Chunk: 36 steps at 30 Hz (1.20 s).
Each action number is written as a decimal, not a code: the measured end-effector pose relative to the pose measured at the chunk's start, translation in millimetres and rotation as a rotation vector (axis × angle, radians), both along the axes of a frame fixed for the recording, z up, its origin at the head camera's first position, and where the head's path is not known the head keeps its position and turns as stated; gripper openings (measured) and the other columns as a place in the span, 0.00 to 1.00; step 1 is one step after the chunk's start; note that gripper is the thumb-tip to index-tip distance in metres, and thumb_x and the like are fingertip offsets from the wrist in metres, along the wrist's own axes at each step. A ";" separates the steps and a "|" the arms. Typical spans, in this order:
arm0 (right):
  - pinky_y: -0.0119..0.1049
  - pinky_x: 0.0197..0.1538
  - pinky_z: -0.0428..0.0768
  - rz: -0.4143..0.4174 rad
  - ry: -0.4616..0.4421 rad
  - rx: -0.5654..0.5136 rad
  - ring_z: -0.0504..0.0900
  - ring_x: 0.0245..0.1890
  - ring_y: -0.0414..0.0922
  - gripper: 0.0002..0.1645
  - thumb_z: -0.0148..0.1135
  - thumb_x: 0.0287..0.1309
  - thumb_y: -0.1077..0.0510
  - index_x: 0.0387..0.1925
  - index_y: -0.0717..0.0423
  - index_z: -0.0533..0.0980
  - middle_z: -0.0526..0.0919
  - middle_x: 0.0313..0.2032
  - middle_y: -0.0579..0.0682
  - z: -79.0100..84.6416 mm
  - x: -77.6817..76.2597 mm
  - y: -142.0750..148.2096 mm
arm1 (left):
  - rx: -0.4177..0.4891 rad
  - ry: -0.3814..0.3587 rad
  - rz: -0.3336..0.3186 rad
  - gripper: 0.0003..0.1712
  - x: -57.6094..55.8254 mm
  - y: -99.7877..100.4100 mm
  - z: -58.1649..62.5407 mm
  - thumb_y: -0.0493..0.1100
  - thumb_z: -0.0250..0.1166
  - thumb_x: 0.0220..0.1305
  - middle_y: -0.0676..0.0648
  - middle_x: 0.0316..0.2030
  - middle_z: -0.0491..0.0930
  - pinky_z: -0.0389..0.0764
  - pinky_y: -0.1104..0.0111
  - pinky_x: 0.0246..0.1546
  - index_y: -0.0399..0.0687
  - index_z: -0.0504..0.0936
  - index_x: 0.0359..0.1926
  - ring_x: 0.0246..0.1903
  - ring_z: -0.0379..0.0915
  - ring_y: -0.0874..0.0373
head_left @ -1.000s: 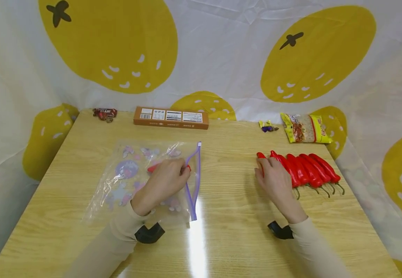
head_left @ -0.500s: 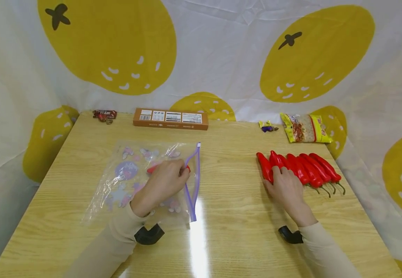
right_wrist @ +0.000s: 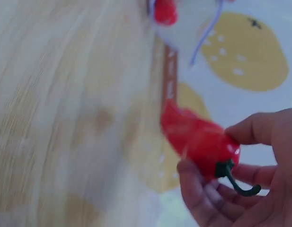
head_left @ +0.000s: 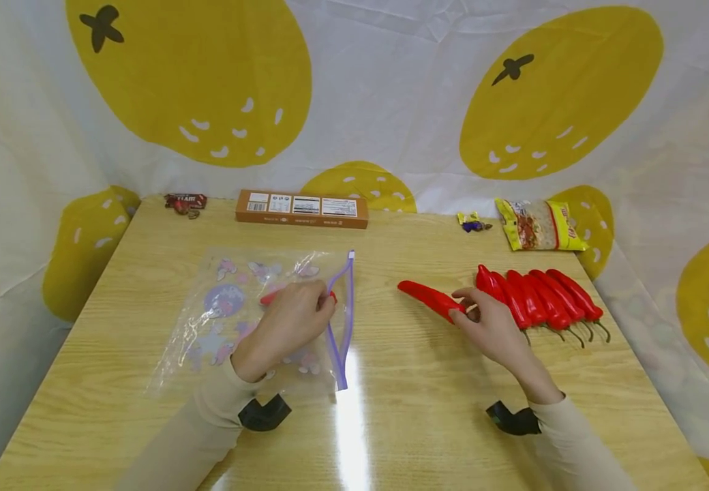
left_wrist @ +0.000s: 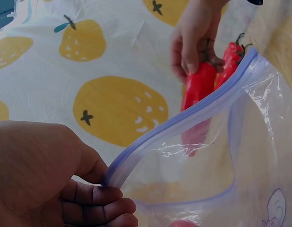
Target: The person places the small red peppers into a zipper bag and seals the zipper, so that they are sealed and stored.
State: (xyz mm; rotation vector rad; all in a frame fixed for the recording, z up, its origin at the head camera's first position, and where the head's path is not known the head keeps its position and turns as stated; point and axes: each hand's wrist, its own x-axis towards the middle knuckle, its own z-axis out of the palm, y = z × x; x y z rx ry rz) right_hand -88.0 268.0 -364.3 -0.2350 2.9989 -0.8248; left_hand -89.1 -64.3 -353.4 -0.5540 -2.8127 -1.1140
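Note:
My left hand (head_left: 293, 315) pinches the purple-edged mouth of a clear zip bag (head_left: 225, 341) printed with pastel cartoon figures. In the left wrist view the bag's purple rim (left_wrist: 183, 116) gapes wide, with thumb and fingers at its near edge. A red chili pepper (head_left: 268, 297) lies inside the bag, partly covered by that hand. My right hand (head_left: 492, 331) grips another red chili pepper (head_left: 431, 298) near its stem end, its tip pointing left toward the bag. The green stem (right_wrist: 240, 187) shows between the fingers in the right wrist view.
Several red peppers (head_left: 553, 300) lie side by side on the right of the wooden table (head_left: 416, 423). Along the back are a brown box (head_left: 301, 209), a dark red wrapped snack (head_left: 185, 202), small wrapped candies (head_left: 473, 223) and a yellow food packet (head_left: 538, 226).
My right hand has taken the leftmost pepper from the row and swung it left, turning its tip toward the bag. The left hand and the bag have stayed in place.

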 end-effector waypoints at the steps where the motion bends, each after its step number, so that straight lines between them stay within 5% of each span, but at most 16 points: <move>1: 0.36 0.30 0.75 0.020 -0.022 -0.063 0.77 0.29 0.42 0.22 0.58 0.57 0.47 0.50 0.53 0.72 0.79 0.39 0.50 4.3 2.5 -5.5 | -0.002 0.001 0.000 0.15 0.0 0.2 0.1 0.38 0.53 0.59 0.53 0.13 0.62 0.57 0.75 0.11 0.48 0.65 0.15 0.11 0.54 0.65; 6: 0.34 0.31 0.77 0.137 -0.061 -0.234 0.80 0.30 0.38 0.20 0.62 0.54 0.46 0.46 0.49 0.73 0.80 0.40 0.47 18.4 15.3 -36.9 | -0.011 0.010 0.005 0.14 0.3 0.8 -0.6 0.38 0.54 0.58 0.53 0.13 0.62 0.57 0.75 0.11 0.48 0.66 0.16 0.11 0.54 0.65; 16: 0.30 0.29 0.77 0.360 -0.036 -0.190 0.77 0.26 0.34 0.15 0.65 0.51 0.50 0.42 0.48 0.76 0.80 0.35 0.40 4.3 19.6 -89.9 | -0.034 0.035 0.019 0.12 0.2 1.0 -1.5 0.38 0.54 0.56 0.53 0.13 0.63 0.59 0.73 0.12 0.48 0.68 0.17 0.11 0.57 0.64; 25: 0.28 0.37 0.78 0.499 -0.075 -0.264 0.82 0.33 0.39 0.18 0.65 0.50 0.61 0.46 0.57 0.75 0.80 0.42 0.49 -11.7 12.4 -112.3 | -0.055 0.031 0.015 0.13 0.6 1.3 -2.0 0.39 0.55 0.57 0.53 0.13 0.63 0.59 0.72 0.12 0.48 0.68 0.17 0.12 0.58 0.63; 32: 0.26 0.34 0.78 0.502 -0.033 -0.302 0.83 0.32 0.40 0.19 0.63 0.51 0.65 0.47 0.60 0.74 0.81 0.43 0.52 -15.6 8.0 -126.2 | -0.061 0.023 0.007 0.12 0.6 1.8 -1.3 0.39 0.55 0.57 0.53 0.13 0.63 0.59 0.73 0.11 0.48 0.68 0.18 0.11 0.58 0.63; 36: 0.25 0.29 0.77 0.479 0.007 -0.233 0.81 0.26 0.39 0.15 0.64 0.50 0.64 0.43 0.59 0.76 0.81 0.38 0.50 -16.4 4.0 -137.9 | -0.071 0.027 0.007 0.12 1.2 2.0 -1.1 0.39 0.55 0.56 0.53 0.13 0.62 0.59 0.73 0.12 0.48 0.67 0.17 0.12 0.57 0.63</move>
